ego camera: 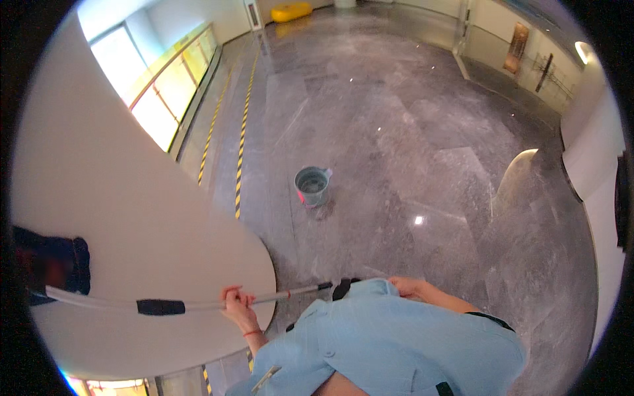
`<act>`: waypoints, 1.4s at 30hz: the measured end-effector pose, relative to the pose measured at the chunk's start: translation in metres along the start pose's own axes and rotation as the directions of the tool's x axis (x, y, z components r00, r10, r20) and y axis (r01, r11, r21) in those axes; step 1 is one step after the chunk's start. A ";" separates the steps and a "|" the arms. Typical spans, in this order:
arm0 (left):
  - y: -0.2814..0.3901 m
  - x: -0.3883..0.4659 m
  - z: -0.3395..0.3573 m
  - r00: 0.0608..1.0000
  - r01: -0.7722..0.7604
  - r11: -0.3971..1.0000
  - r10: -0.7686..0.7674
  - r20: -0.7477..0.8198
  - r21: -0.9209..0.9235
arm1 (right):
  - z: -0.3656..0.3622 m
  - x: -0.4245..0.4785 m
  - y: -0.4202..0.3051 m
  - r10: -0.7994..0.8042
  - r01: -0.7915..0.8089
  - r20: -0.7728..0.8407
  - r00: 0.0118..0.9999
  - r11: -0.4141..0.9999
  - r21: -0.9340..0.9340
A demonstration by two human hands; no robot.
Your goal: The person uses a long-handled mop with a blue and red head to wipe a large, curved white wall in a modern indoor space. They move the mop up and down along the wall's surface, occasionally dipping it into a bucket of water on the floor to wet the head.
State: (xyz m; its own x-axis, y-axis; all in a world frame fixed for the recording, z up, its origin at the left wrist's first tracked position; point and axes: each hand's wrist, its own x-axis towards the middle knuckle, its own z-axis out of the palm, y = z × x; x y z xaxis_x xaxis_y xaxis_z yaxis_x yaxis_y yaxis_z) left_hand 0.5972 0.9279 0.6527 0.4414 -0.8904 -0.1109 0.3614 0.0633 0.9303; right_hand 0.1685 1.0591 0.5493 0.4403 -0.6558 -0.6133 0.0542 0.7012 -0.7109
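My left hand (238,308), with a thin red band on the wrist, grips a pale metal pole (203,305) that runs sideways in front of a curved white wall. Along the pole sits a black sleeve (161,307). Its right end has a black tip (325,285) near my waist. At the far left, by the pole's other end, is a dark blue cloth-like pad (74,262); whether it touches the wall is unclear. My right hand (407,287) rests by the front of my light blue shirt (361,317), its fingers mostly hidden. What it holds, if anything, does not show.
A grey bucket (312,185) stands on the glossy grey floor (376,148) ahead. The white wall (148,208) curves out close on my left. Yellow-black striped tape (242,133) runs beside a glass railing (168,89). Far off lies a yellow object (291,12).
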 end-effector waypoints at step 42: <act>0.007 0.005 -0.002 0.999 -0.031 0.999 0.032 0.015 -0.023 | -0.016 0.057 0.038 -0.118 -0.080 -0.215 0.970 0.678 -0.731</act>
State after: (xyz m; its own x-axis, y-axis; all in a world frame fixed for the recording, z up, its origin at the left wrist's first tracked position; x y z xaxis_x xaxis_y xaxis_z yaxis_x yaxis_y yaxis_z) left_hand 0.6036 0.9253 0.6578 0.4401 -0.8947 -0.0760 0.3663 0.1017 0.9249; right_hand 0.1810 1.0438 0.4820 0.2279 -0.7785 -0.5848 -0.6533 0.3231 -0.6847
